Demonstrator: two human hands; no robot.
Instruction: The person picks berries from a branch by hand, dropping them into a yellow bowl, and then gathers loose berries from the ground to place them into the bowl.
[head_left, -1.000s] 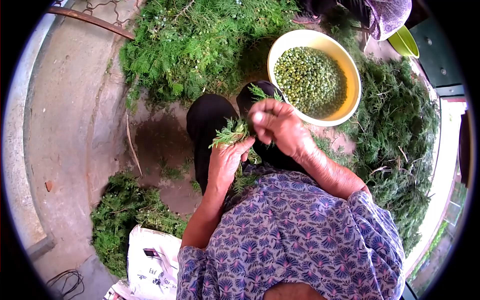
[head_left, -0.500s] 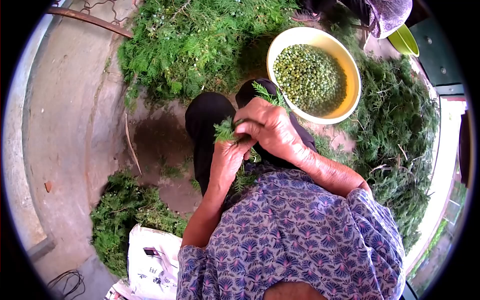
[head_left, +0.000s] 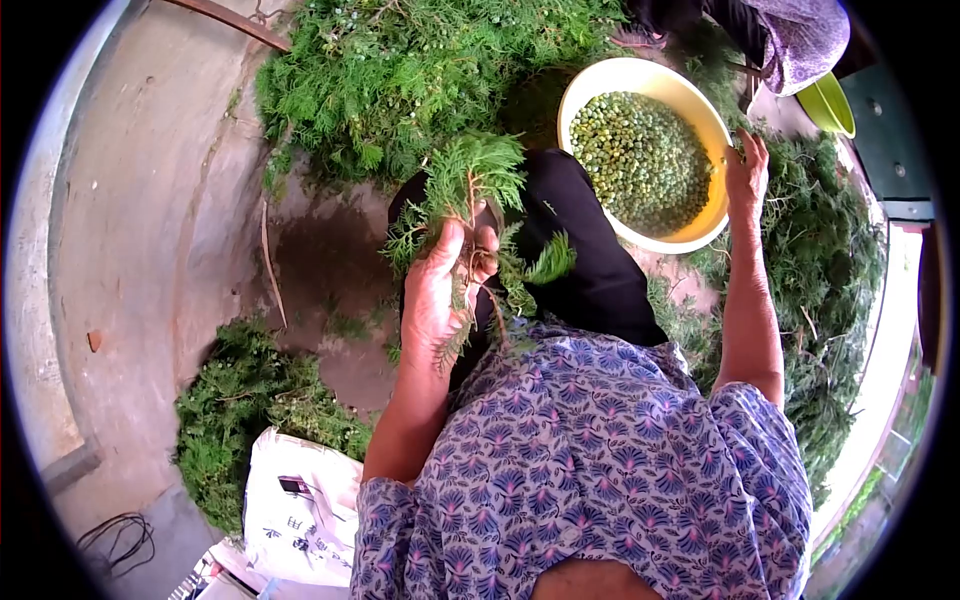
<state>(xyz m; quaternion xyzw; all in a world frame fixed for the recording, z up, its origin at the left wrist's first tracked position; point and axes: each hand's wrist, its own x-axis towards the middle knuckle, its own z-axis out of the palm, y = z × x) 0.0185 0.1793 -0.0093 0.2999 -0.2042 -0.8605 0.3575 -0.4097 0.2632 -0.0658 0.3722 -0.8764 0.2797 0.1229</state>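
Observation:
My left hand [head_left: 438, 290] is closed on a green cypress sprig [head_left: 472, 182], its thumb pressed along the brown stem. The feathery leaves fan out above and beside the fingers, over my dark trousers. My right hand [head_left: 746, 180] is at the right rim of a yellow basin [head_left: 648, 243], fingers apart. Whether it touches the rim is hard to make out. Inside the basin lies a heap of small round green cones [head_left: 640, 160].
A large heap of cypress branches [head_left: 380, 90] lies ahead, with more branches [head_left: 790, 240] to the right and a smaller pile [head_left: 250, 400] at lower left. A white sack [head_left: 300, 510] lies near it. Another person's patterned garment [head_left: 800, 45] and a green basin [head_left: 828, 105] show at upper right.
Both hands were together over my lap at the sprig. My right hand has moved away right to the yellow basin's rim, while the left keeps the sprig, now more fully visible.

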